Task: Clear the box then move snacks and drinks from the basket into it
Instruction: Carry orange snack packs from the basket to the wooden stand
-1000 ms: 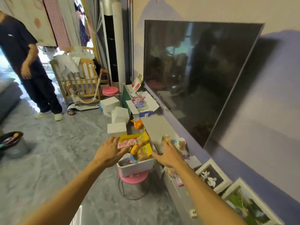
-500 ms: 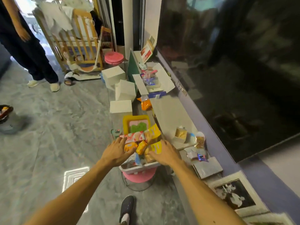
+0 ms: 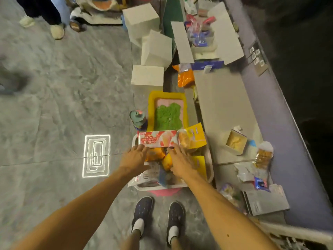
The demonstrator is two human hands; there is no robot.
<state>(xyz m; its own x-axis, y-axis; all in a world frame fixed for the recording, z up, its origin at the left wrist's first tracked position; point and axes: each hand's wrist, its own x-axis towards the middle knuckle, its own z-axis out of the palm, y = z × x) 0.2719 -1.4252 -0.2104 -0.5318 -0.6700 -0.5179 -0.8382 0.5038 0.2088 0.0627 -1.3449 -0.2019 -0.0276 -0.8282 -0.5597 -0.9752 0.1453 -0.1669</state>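
Note:
A white basket (image 3: 210, 166) full of snack packs rests on a pink stool right in front of my feet. A long pink wafer pack (image 3: 157, 141) lies across its far rim, with a yellow snack bag (image 3: 195, 137) beside it. My left hand (image 3: 134, 157) lies flat on the packs at the basket's left, fingers spread, touching the wafer pack's near edge. My right hand (image 3: 180, 162) rests on the packs in the middle, fingers apart, holding nothing that I can see. An open white cardboard box (image 3: 225, 38) with several items inside stands far up on the grey shelf.
A yellow tray (image 3: 153, 101) with green stuff lies beyond the basket, a teal bottle (image 3: 137, 119) at its left. White foam blocks (image 3: 155, 49) stand further off. Packets and a small open carton (image 3: 236, 141) litter the grey shelf (image 3: 221, 105) on the right. A person's slippered feet (image 3: 56, 30) stand top left.
My head has tipped down, so the basket and my feet fill the view. Both hands have come in from the basket's sides and lowered onto the packs.

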